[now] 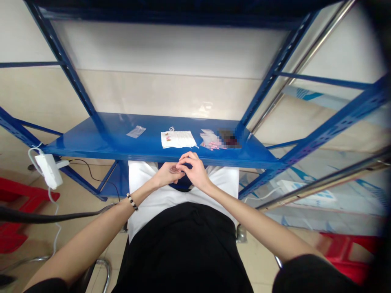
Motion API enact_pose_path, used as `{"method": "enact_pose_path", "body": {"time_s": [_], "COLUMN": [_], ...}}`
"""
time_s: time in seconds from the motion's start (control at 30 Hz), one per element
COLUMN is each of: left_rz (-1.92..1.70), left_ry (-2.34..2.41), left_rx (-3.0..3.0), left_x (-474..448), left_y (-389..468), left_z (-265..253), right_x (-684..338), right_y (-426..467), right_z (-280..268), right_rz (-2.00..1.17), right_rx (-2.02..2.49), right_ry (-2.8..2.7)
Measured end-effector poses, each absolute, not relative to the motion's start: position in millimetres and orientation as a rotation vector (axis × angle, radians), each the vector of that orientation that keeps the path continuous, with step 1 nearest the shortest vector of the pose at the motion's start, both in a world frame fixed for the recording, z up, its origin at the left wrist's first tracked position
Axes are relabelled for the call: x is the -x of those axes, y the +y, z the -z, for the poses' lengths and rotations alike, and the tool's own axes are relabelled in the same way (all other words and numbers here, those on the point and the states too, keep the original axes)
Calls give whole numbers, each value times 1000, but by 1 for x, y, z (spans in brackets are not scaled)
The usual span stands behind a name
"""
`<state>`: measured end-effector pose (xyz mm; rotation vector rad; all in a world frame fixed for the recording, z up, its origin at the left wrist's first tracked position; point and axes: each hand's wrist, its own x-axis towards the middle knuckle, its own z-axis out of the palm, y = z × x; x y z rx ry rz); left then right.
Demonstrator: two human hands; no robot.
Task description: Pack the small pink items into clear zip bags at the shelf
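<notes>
My hands meet just in front of the shelf's front edge, above my lap. Small brownish, see-through items [174,169] lie in the cupped palm of my left hand [166,175]; their kind is too small to make out. My right hand [197,171] reaches over it, thumb and fingers bent to a pinch at the left fingers, and anything between them is hidden. Beyond the hands, a white cloth pouch [181,139] lies flat on the blue shelf [146,148], with a few small pink and brown pieces [168,137] on its left part.
Clear plastic bags [209,137] with pink pieces lie right of the pouch, beside a blurred dark item [229,138]. An empty clear bag [136,131] lies at left. Blue rack posts [76,81] frame the shelf; a white power strip [50,171] hangs at its left corner.
</notes>
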<state>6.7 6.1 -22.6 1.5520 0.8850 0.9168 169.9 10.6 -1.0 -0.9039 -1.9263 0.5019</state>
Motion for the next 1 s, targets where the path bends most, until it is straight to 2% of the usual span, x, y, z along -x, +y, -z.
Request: {"method": "enact_pose_path", "body": {"time_s": [0.33,0.5,0.63,0.8,1.0], "left_rz": [-906,-1033,-1122,-1146,-1106], "left_ry": [756,613,616,620,641], "left_rx": [-1097,-983,-956,-929,-1008], "left_x": [-14,-13,-7,-3,1], "left_y": [-8,-8,-2,4,2], "left_z": [26,13,5,7,5], "right_x": [-170,-173,-171,-148,-120], "right_y": [4,11,65,152,194], "right_z": [8,-2,-8,-19,-27], "right_rz": [-541,-494,-383,-203,-185], "right_rx": [894,885,953,1207,1309], "right_ry": [-1928,-1821,-1748,-1946,-2122]}}
